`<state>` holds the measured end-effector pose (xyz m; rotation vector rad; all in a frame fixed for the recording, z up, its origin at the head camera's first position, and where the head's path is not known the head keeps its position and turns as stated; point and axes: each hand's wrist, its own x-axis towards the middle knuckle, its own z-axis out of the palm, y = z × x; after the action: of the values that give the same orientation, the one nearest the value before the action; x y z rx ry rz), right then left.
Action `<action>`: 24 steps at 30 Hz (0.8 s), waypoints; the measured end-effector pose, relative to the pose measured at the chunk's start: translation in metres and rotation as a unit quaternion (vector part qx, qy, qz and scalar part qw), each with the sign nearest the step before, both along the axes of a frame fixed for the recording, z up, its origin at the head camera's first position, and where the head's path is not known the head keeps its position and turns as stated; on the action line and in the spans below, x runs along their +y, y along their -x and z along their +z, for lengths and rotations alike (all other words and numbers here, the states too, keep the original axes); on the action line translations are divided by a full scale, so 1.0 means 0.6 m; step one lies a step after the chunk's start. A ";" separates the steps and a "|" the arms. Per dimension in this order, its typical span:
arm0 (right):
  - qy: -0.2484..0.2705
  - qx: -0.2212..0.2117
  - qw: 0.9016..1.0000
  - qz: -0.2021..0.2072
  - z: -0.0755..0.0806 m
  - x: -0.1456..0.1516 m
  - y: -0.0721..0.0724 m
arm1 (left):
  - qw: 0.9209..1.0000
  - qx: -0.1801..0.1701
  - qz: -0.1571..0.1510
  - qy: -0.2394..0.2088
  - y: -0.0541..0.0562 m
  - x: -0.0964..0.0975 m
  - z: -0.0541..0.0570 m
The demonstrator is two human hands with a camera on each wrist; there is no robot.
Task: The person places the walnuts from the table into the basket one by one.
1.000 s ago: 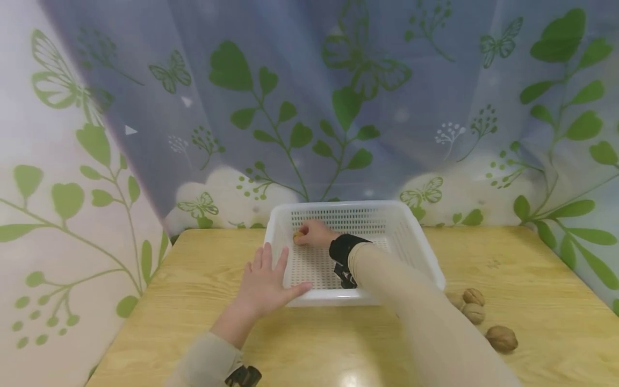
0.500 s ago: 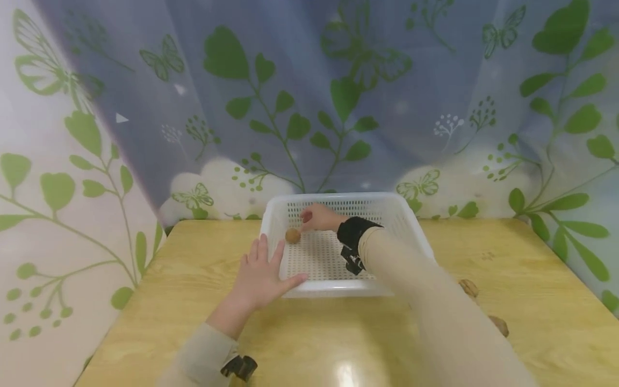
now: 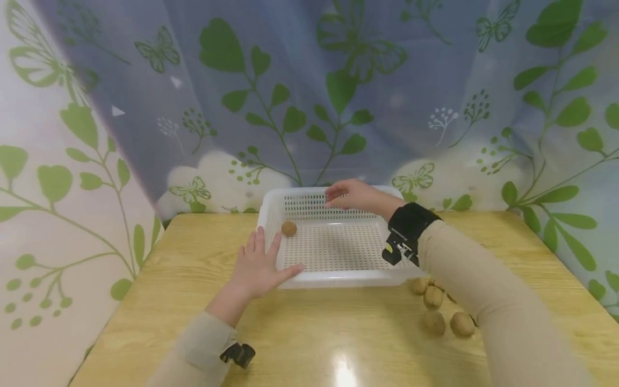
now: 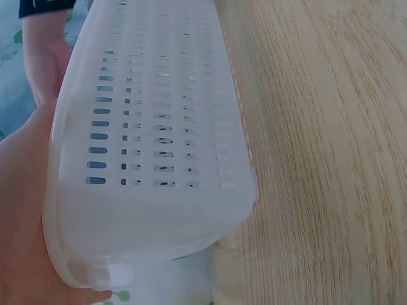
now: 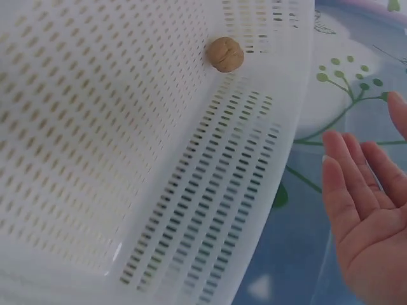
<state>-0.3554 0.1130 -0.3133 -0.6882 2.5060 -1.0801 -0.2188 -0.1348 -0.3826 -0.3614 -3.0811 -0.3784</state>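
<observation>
A white perforated plastic basket [image 3: 338, 277] stands on the wooden table. One walnut [image 3: 288, 228] lies in its far left corner; the right wrist view shows the same walnut [image 5: 225, 54] on the basket floor against the walls. My left hand [image 3: 256, 271] rests on the basket's near left corner, fingers spread along the rim and thumb on the front edge. Over the back of the basket is my right hand [image 3: 355, 194], raised, with nothing in its fingers. In the right wrist view this hand [image 5: 369, 210] shows its palm and loosely extended fingers.
Several walnuts [image 3: 433, 296] lie on the table [image 3: 300, 333] right of the basket's front corner, partly hidden by the right forearm. Behind the table hangs a curtain [image 3: 290, 80] with leaves and butterflies. Both wrists wear black camera straps.
The right hand has let go of the walnut in the basket's left corner, then lifted and moved right. The left hand keeps its place on the rim. More walnuts show beside the right arm.
</observation>
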 end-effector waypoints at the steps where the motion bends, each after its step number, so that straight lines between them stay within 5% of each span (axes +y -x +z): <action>1: -0.002 0.001 1.000 0.003 0.003 0.014 -0.008 | 1.000 -0.002 -0.002 -0.001 0.001 0.001 -0.001; 10: 0.018 0.035 0.999 -0.007 -0.001 0.138 -0.086 | 1.000 0.003 -0.009 0.004 0.005 0.004 -0.003; 16: 0.036 0.042 0.998 -0.035 -0.027 0.205 -0.143 | 1.000 -0.006 -0.009 -0.002 0.003 0.001 0.000; 24: 0.064 0.054 0.991 -0.101 -0.074 0.292 -0.189 | 1.000 -0.011 -0.008 0.001 0.003 -0.001 -0.002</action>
<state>-0.2419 0.2884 -0.3577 -0.5497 2.6628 -1.3175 -0.2203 -0.1354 -0.3836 -0.3858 -3.1013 -0.3836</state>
